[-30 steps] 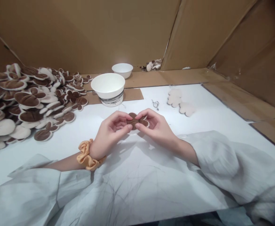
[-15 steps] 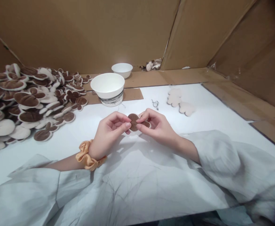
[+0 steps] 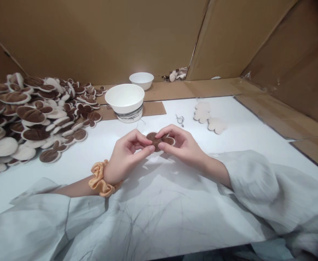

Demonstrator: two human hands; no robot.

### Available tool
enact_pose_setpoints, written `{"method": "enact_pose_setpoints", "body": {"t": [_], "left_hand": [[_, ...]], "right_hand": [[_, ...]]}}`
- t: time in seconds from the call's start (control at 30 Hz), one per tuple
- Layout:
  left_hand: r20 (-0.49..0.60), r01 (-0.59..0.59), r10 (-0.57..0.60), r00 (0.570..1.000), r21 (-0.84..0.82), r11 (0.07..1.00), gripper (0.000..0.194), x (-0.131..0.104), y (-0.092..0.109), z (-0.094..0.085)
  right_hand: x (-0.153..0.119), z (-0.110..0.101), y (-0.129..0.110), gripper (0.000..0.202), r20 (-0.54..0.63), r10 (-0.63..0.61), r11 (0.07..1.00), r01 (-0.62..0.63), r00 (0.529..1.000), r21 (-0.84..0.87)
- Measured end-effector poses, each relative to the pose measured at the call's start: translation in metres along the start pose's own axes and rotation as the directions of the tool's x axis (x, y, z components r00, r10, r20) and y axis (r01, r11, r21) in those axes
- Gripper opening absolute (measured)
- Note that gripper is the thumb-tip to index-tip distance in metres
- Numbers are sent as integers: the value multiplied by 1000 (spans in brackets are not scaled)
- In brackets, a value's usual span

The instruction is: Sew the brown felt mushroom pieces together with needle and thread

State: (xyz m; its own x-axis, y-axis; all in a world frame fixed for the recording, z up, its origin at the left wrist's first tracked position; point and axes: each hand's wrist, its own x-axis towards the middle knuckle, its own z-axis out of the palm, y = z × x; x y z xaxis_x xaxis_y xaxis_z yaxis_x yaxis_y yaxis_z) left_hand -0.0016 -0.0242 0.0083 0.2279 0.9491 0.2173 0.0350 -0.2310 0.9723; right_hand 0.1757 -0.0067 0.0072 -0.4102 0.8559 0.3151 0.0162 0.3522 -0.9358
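Note:
Between both hands is a small plush piece (image 3: pixel 152 137) with a brown face, a pale edge and rounded lobes. My left hand (image 3: pixel 128 150) pinches its left side with thumb and index finger; an orange scrunchie (image 3: pixel 101 179) circles that wrist. On the other side, my right hand (image 3: pixel 182 145) grips the piece, its thumb pressed on the brown face and its fingers covering part of the lobes. The piece is held above the white tabletop (image 3: pixel 159 203). Whether a needle is in either hand cannot be made out.
A big heap of brown-and-cream plush pieces (image 3: pixel 33 116) fills the left. Behind my hands stand a white tub (image 3: pixel 124 98) wound with dark thread and a white bowl (image 3: pixel 141 80). A dark thread tangle (image 3: pixel 180 120) and two cream pieces (image 3: pixel 217 125) lie right. Cardboard walls (image 3: pixel 99 36) enclose the back.
My left thumb has slid a little to the right over the plush piece. The piece has turned slightly, and my right fingers have shifted on it.

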Motion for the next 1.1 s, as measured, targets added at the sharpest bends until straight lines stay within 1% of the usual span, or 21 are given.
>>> {"method": "enact_pose_setpoints", "body": {"t": [0.2,0.33,0.4,0.47,0.57,0.7,0.8,0.87,0.93,1.0,1.03,1.1], "left_hand": [[-9,17,-17,1000,57,998,15,0,1,0],[36,35,-39,999,103,994,13,0,0,-1],[42,14,-20,999,144,990,11,0,-1,-1],[30,-34,29,999,174,984,9,1,-2,-1],[17,-91,89,996,177,980,8,1,-4,0],[24,-90,87,996,171,981,12,0,-3,1],[1,-84,85,996,191,978,9,-1,-1,2],[-18,-84,90,996,217,972,8,-1,-1,3],[-38,-86,98,994,244,966,8,-2,0,3],[-69,-87,109,992,269,959,9,-3,0,3],[-88,-85,115,990,284,955,10,-4,-1,3],[-122,-85,130,984,319,944,11,-5,-1,3]], "right_hand": [[0,2,-2,6,-12,35,999,-34,999,23],[1,1,-1,5,-21,38,999,-38,999,19],[1,1,0,5,-24,51,999,-51,998,14],[1,1,1,6,-20,62,998,-62,998,14],[1,1,1,6,-13,67,998,-67,998,16],[1,2,0,8,-10,58,998,-58,998,7],[0,2,-1,8,-1,58,998,-58,998,-10],[-1,3,-2,9,3,65,998,-65,998,17],[-1,3,-3,19,6,103,990,-103,995,101],[-1,4,-3,31,22,177,965,-178,984,191],[0,4,-4,32,51,217,949,-223,975,221],[1,6,-5,23,128,276,921,-300,953,247]]}}
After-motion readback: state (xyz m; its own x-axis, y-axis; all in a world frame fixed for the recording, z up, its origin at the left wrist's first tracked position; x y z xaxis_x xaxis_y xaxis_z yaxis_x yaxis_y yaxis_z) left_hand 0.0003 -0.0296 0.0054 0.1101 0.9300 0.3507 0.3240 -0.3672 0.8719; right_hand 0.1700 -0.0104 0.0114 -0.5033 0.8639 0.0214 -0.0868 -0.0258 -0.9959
